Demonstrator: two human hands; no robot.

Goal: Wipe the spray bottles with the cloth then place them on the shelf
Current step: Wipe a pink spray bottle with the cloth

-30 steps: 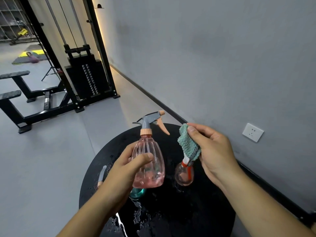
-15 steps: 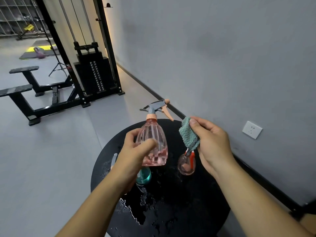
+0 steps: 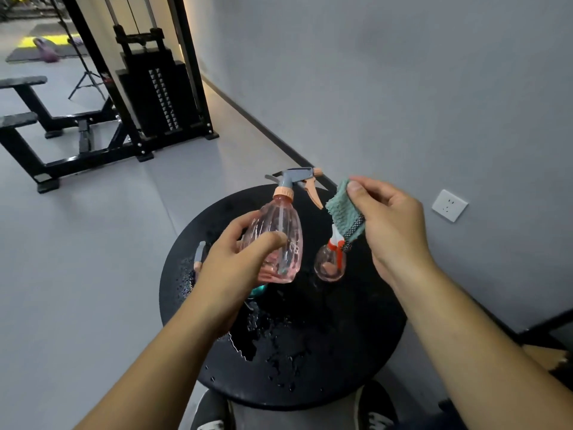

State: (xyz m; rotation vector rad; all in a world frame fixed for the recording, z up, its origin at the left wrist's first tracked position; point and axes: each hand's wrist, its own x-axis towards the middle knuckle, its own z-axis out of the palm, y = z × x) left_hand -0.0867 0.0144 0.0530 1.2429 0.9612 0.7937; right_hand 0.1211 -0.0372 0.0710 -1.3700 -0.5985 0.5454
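While water lay in beads and a spreading puddle over its near half, the round black table (image 3: 366, 361) stood close to a grey wall (image 3: 387, 88) that carried a white socket (image 3: 449, 205), with a black skirting running along the foot of that wall. Pale grey floor (image 3: 77, 259) stretched away to the left, where a black cable machine (image 3: 155, 88) with its weight stack and a padded bench frame (image 3: 24, 119) stood well back, and mats with a yellow patch lay blurred in the far corner. Above the table, the left hand (image 3: 229, 268) gripped the pink spray bottle (image 3: 279, 243) around its ribbed body, thumb across the front and fingers curled behind, holding it upright and clear of the surface, its grey-and-peach trigger head pointing right. Just beside it, the right hand (image 3: 390, 225) pinched a folded teal cloth (image 3: 345, 212) between thumb and curled fingers, the cloth near the trigger but not touching the bottle. A smaller clear bottle with a red-and-white top (image 3: 330, 265) stood on the table below the cloth. Part of a teal bottle (image 3: 259, 290) showed under the left hand, mostly hidden. Dark shoes showed at the bottom edge.
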